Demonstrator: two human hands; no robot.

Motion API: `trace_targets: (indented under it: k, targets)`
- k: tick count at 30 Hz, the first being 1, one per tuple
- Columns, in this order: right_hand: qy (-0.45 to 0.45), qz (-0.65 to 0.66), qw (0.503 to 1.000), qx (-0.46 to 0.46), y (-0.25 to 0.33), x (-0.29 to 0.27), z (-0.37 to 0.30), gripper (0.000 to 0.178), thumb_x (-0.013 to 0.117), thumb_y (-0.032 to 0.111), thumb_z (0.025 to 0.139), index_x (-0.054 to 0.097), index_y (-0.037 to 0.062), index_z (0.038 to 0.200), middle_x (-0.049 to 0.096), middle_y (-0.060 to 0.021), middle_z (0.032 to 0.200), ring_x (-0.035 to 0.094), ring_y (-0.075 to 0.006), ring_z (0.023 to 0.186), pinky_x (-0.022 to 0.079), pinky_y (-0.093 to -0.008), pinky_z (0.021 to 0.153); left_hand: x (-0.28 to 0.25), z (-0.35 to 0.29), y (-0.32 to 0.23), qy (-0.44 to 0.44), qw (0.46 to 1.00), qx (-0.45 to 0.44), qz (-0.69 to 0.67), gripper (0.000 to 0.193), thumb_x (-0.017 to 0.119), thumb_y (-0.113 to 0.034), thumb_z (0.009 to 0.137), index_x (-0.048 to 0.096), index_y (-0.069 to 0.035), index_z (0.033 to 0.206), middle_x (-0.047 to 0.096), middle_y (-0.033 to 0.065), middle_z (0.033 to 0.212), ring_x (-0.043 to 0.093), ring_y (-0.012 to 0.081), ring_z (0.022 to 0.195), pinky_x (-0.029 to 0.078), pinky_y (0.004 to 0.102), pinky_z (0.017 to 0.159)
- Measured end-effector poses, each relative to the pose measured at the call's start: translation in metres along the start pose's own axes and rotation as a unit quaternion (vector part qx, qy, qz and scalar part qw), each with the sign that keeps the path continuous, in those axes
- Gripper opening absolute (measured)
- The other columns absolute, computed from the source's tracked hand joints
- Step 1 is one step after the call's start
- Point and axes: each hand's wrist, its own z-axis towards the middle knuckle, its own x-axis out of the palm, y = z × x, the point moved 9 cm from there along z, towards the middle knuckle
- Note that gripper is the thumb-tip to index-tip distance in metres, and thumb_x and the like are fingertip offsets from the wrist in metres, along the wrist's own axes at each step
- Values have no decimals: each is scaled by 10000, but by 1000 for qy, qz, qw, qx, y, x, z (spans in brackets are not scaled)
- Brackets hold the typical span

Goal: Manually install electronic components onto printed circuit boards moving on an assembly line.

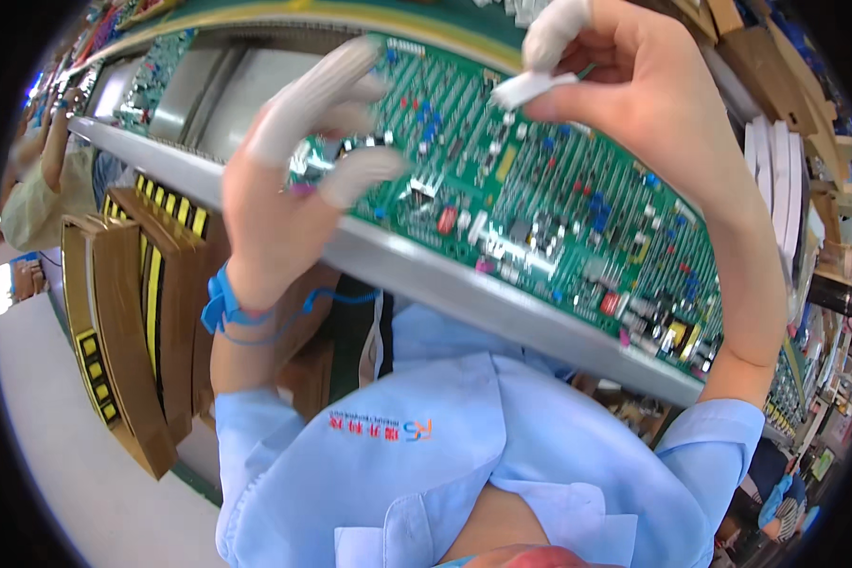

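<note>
A long green circuit board point(540, 199), crowded with small blue, red and black parts, lies on the grey rail point(426, 275) of a work line. My left hand point(293, 161), wearing white finger cots and a blue wrist strap point(225, 308), rests its fingertips on the board's left end. My right hand point(634, 85) hovers over the board's upper middle and pinches a small white part point(530, 87) between a cotted finger and thumb, right at the board's surface.
Another green board point(156, 76) lies further up the line at the left. Brown slotted racks with yellow-marked pieces point(133, 312) stand below the rail. A person's arm point(52, 161) shows at far left. White stacked trays point(776, 180) sit at the right.
</note>
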Motion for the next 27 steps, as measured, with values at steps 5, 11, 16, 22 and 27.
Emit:
trace_targets:
  k: [5, 11, 16, 22, 27]
  targets:
    - [-86, -132, 974, -165, 6, 29, -56, 231, 671, -95, 716, 598, -6, 916, 626, -75, 808, 618, -145, 757, 501, -266, 698, 61, -3, -38, 89, 995, 40, -33, 595, 759, 20, 728, 545, 8, 1282, 668, 116, 1048, 666, 167, 903, 536, 282, 788]
    - [-91, -143, 971, -169, -11, 42, -91, 212, 626, -138, 732, 610, -24, 910, 614, -100, 859, 627, -181, 761, 514, -285, 706, 70, -27, -35, 112, 993, 9, -47, 469, 665, 68, 804, 585, -34, 1254, 629, 62, 988, 636, 134, 912, 535, 264, 796]
    - [-66, -124, 985, -95, -48, 64, -118, 206, 668, -54, 708, 623, 34, 889, 613, -108, 853, 623, -295, 800, 504, -366, 699, 36, -47, 5, 33, 981, -107, -161, 333, 644, 21, 848, 619, -54, 1171, 602, 13, 937, 619, 107, 880, 504, 236, 782]
    - [-66, -214, 965, -133, -56, 79, -124, 179, 669, -44, 721, 634, 34, 879, 623, -98, 859, 621, -288, 789, 499, -365, 684, 21, -75, 33, 26, 942, -227, -247, 289, 696, -29, 836, 605, 28, 1104, 667, 70, 961, 647, 106, 855, 513, 226, 759]
    - [-95, -210, 970, -70, -64, 86, -122, 277, 654, -57, 727, 623, 36, 985, 628, -108, 869, 624, -285, 785, 504, -356, 663, 13, -82, 40, -7, 932, -222, -286, 315, 679, -15, 845, 610, 30, 1148, 680, 74, 908, 640, 110, 842, 506, 220, 747]
